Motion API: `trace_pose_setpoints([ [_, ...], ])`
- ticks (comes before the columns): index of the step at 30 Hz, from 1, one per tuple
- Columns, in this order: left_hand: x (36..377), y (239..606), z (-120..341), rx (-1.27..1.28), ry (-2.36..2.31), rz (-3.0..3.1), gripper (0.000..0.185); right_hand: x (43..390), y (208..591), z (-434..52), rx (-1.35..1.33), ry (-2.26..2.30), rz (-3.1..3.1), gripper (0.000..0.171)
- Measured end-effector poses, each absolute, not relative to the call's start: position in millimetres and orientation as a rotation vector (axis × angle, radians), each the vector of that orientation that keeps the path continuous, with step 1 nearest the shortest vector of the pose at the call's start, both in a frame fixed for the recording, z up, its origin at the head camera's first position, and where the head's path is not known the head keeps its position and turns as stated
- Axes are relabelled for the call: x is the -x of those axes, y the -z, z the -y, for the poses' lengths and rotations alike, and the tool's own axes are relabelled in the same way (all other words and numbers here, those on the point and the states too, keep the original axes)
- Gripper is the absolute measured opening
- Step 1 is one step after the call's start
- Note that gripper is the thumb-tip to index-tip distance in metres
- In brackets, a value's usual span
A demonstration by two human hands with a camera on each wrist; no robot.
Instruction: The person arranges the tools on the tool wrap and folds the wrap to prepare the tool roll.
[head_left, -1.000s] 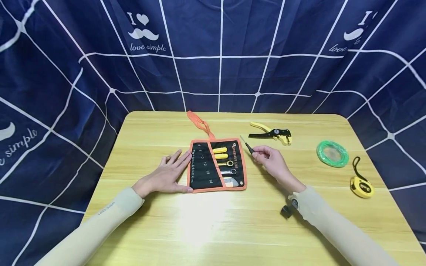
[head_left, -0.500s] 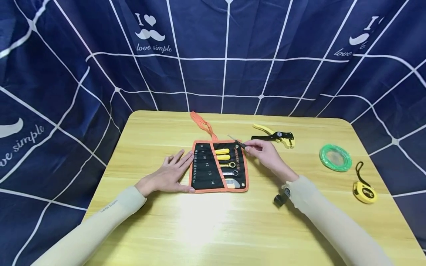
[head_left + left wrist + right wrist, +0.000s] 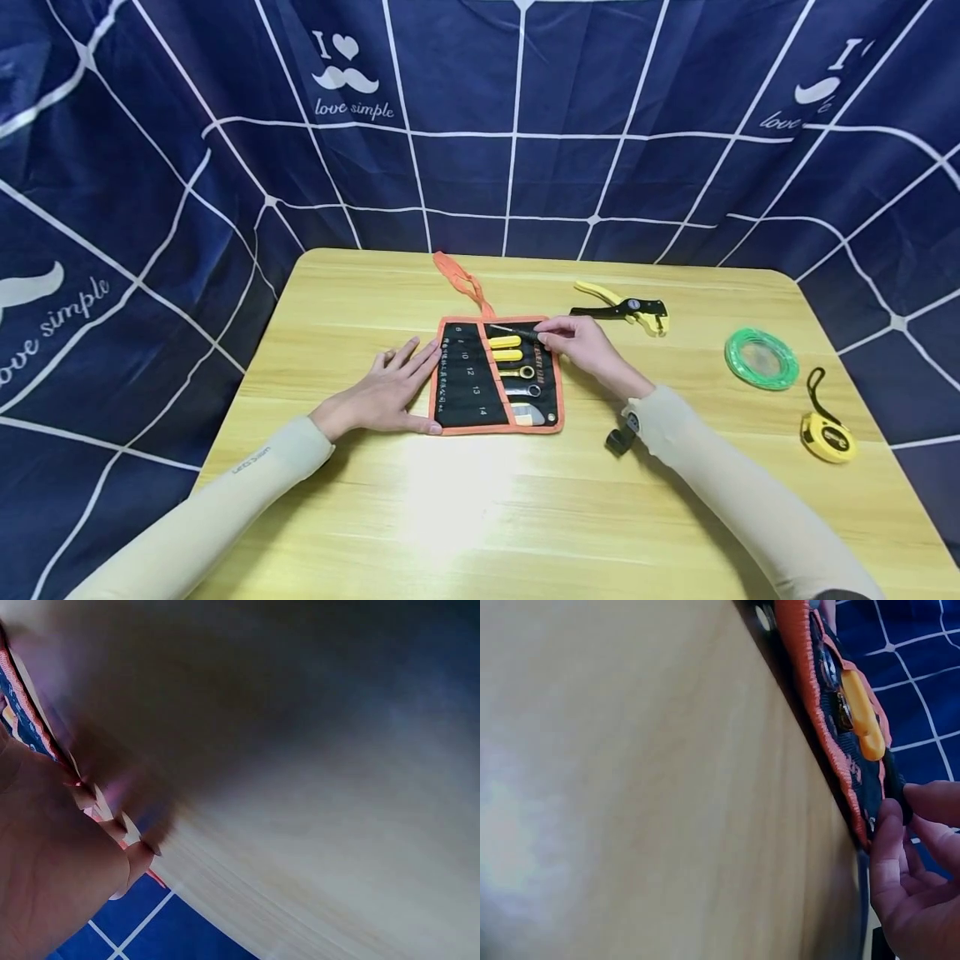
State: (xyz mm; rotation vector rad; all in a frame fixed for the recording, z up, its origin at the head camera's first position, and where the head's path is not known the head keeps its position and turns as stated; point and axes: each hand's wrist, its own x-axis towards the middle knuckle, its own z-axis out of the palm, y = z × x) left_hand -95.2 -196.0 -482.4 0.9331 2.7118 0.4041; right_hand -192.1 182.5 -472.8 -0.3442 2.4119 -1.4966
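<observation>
A black tool pouch [image 3: 459, 400] with orange edging lies flat on the table. My left hand [image 3: 381, 393] rests with spread fingers along its left edge. Between thumb and fingers, my right hand [image 3: 583, 346] pinches the black handle of a small screwdriver [image 3: 516, 332]. The thin shaft points left, its tip at the topmost slot of the pouch. Below it, two yellow handles [image 3: 507, 356], two ring-ended wrenches [image 3: 522, 390] and a pale curved piece [image 3: 528, 414] stick out of the slots. The right wrist view shows the fingers [image 3: 889, 840] on the dark handle [image 3: 894, 780].
An orange strap [image 3: 463, 283] trails from the pouch's top edge. Yellow-and-black wire strippers [image 3: 633, 308] lie behind the right hand. Farther right are a coil of green wire [image 3: 738, 346] and a yellow tape measure [image 3: 827, 438]. A blue curtain [image 3: 465, 175] surrounds the table.
My right hand has brought the screwdriver left, from beside the pouch to over its topmost slot. The left hand stays on the pouch edge; the whole view has shifted slightly.
</observation>
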Motion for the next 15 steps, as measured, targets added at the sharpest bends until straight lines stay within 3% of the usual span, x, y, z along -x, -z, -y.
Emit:
trace_pose_setpoints([
  [15,93,477,194,-0.945,-0.400,-2.739,0.125,203,464,-164,0.334,1.475,-2.388,0.023],
])
